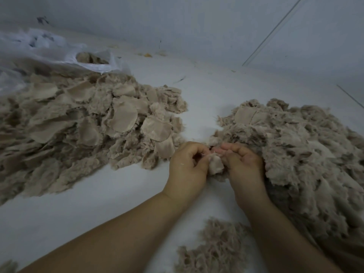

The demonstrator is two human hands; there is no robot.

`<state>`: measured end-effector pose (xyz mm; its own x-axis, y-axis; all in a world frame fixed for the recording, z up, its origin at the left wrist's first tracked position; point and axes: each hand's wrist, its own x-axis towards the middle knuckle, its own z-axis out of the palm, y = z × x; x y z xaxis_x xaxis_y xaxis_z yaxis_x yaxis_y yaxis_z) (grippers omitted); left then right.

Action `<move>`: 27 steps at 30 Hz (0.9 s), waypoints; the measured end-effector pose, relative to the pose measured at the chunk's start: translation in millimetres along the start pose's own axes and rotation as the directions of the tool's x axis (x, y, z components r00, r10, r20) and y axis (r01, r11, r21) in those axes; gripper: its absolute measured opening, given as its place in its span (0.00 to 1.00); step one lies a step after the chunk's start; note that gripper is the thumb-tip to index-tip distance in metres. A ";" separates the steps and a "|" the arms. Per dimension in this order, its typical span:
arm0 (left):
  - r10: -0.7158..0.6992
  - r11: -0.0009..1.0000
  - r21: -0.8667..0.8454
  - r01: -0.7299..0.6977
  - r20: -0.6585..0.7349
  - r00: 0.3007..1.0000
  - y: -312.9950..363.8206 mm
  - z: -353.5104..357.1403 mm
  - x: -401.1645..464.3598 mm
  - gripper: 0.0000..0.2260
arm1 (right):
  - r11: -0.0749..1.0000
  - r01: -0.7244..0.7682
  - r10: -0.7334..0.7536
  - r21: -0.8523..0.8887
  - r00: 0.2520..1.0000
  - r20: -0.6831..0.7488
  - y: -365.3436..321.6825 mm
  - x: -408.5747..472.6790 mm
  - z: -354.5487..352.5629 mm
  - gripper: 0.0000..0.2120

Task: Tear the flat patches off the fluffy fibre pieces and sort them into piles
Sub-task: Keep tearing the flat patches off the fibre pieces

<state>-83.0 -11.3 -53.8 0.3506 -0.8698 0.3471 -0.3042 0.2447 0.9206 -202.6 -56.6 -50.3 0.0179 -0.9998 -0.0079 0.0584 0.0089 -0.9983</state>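
- Tabletop (122,198), pale and bare in its middle, fills the head view and carries three heaps of beige fibre, with a grey wall behind it at 12 o'clock.
- Left pile (82,123) spreads from 9 to 11 o'clock of the hands; many flat, rounded patches lie face up across its top, overlapping one another.
- Right pile (307,154) of fluffy fibre sits at 2 to 4 o'clock, touching the right wrist and forearm; one or two flat patches show near its far edge.
- Clear plastic bag (49,54) lies at the far left, around 10 o'clock, with more beige pieces visible inside its mouth.
- Small tuft heap (214,247) rests at 6 o'clock, between the two forearms.
- Left hand (187,170) is curled, its fingertips pinching the left edge of the held piece.
- Right hand (242,164) is curled too, fingers closed on the piece's right side, thumb on top.
- Fibre piece (216,166) hangs between both sets of fingertips, just beside the right pile's near edge; its long axis runs roughly 12 to 6 o'clock, the lower end drooping toward the table. Whether a patch is still attached cannot be told.
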 end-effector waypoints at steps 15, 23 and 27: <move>-0.149 0.911 -0.373 0.178 0.104 0.983 1.7 -15.6 3.8 0.04 | 0.983 0.185 -0.177 0.011 0.916 0.360 -0.4 -11.0 2.3 0.12; -0.264 0.910 -0.233 0.342 0.308 0.914 -0.1 -27.9 18.5 0.03 | 0.997 0.042 -0.052 0.066 0.986 0.159 -0.1 -3.3 -1.7 0.10; -0.263 0.944 -0.084 0.320 0.397 0.880 -0.8 -34.4 22.0 0.07 | 0.994 0.013 -0.026 0.112 0.993 0.112 -2.9 -3.0 -2.0 0.11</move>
<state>-44.6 -15.9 -40.8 0.0371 -0.9993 -0.0072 -0.1003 -0.0109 0.9949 -204.8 -53.7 -47.5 0.1280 -0.9915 0.0243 0.1696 -0.0022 -0.9855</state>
